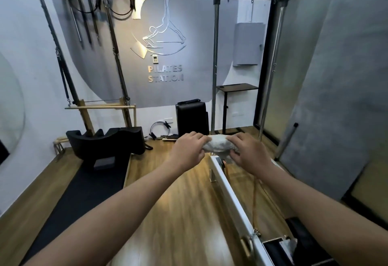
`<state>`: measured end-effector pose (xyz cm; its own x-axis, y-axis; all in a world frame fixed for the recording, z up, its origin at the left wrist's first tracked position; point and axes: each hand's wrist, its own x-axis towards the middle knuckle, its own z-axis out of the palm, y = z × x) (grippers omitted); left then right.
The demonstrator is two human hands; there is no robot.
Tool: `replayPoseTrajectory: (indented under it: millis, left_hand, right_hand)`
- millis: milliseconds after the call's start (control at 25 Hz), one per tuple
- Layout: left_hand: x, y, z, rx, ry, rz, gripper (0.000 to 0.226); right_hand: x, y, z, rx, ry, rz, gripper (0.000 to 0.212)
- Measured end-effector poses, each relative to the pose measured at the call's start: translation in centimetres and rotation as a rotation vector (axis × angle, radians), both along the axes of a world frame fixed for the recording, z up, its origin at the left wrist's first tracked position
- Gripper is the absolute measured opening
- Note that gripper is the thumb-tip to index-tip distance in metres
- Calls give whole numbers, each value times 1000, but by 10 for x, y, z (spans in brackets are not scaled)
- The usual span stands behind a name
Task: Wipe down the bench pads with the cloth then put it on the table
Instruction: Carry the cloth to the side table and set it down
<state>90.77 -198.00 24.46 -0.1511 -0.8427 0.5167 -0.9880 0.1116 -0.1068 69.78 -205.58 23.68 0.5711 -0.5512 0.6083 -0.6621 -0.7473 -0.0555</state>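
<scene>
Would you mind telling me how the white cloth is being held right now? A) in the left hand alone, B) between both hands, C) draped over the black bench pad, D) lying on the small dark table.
B: the left hand and the right hand each grip one end of the bunched white cloth, held up in the air.

White cloth, black bench pads, dark brown table, wood-grain floor, grey wall
</scene>
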Motion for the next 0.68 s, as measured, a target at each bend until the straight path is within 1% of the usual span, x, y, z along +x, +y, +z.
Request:
replayPoseTrajectory:
  millis: [120,200,440,560,680]
  left_hand:
    - [40,-87,15,-5,44,69,44]
    - [70,-128,25,-17,77,110,45]
    - [204,-274,15,-24,31,197,45]
    - [270,-346,18,-57,41,200,42]
    - [337,-425,31,-92,33,203,44]
  right_hand:
    - [47,-98,21,-12,4,61,38]
    - [82,-145,28,-11,-19,96,39]
    - [223,-303,12,-7,-63,184,39]
    - [294,-377,14,12,-87,169,40]
    - [363,-453,25,29,-109,148,41]
